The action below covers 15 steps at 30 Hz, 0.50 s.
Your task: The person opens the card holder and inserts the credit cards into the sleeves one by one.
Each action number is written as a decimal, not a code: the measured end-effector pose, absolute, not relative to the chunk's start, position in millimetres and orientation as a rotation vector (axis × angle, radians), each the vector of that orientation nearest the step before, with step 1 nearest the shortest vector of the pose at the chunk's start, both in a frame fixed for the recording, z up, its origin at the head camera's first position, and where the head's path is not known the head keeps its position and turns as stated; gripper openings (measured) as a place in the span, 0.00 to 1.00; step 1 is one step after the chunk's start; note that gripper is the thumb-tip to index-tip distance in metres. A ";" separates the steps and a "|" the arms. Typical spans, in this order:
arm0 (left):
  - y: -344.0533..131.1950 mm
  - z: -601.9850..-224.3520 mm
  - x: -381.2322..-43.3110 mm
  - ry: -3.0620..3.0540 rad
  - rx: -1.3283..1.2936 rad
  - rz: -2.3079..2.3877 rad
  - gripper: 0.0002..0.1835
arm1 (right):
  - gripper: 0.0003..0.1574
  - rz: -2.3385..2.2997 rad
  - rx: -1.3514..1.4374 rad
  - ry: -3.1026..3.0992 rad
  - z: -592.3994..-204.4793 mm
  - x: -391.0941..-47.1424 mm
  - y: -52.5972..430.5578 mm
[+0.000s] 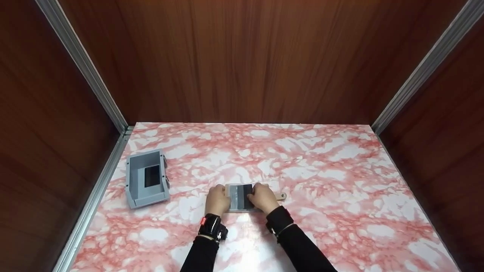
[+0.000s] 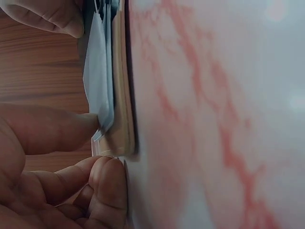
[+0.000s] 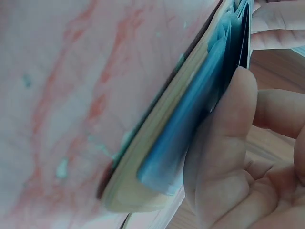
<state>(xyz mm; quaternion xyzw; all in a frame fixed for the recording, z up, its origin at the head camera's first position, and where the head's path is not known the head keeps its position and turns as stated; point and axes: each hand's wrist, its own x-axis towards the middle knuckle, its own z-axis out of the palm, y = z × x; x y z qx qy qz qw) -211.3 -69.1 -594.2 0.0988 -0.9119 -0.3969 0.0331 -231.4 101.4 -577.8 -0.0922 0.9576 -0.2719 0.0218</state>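
A card holder [image 1: 237, 198] with a beige cover and clear plastic sleeves lies open on the table, a dark panel at its right half. My left hand [image 1: 218, 200] is at its left side, pinching a sleeve corner [image 2: 102, 121] between thumb and fingers. From the right, my right hand [image 1: 263, 198] grips the holder, its thumb on the dark panel. The stacked sleeves [image 3: 178, 148] fan above the beige cover [image 3: 138, 195] in the right wrist view. A beige strap with a snap [image 1: 281, 196] sticks out beyond the right hand. Some fingertips are hidden.
A grey plastic bin [image 1: 148, 179] stands at the left with a black flat rectangle [image 1: 152, 176] inside. Under everything is a red-and-white marbled tabletop [image 1: 321, 170]. Brown wood-grain panels [image 1: 242, 60] enclose the back and sides, with metal rails at the corners.
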 end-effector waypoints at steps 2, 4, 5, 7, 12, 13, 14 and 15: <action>-69.3 -594.5 -211.3 -2.804 0.303 -1.227 0.21 | 0.13 -0.851 -0.302 2.979 -578.4 -230.9 99.7; -69.5 -594.8 -211.2 -2.806 0.309 -1.242 0.22 | 0.13 -0.857 -0.333 2.998 -579.0 -230.1 98.3; -69.5 -594.8 -211.1 -2.807 0.314 -1.251 0.22 | 0.13 -0.858 -0.347 3.009 -579.4 -229.6 97.6; -69.6 -595.1 -211.1 -2.808 0.315 -1.264 0.22 | 0.13 -0.853 -0.378 3.030 -580.2 -228.5 96.5; -69.8 -595.0 -210.6 -2.812 0.313 -1.274 0.23 | 0.14 -0.817 -0.449 3.074 -582.4 -226.4 94.4; -69.9 -594.8 -210.4 -2.810 0.311 -1.271 0.23 | 0.14 -0.812 -0.451 3.075 -582.8 -226.0 94.0; -70.1 -594.6 -210.4 -2.810 0.310 -1.268 0.23 | 0.14 -0.805 -0.452 3.074 -583.2 -225.6 93.5; -70.2 -594.6 -210.3 -2.807 0.308 -1.265 0.23 | 0.14 -0.798 -0.453 3.074 -583.7 -225.4 93.2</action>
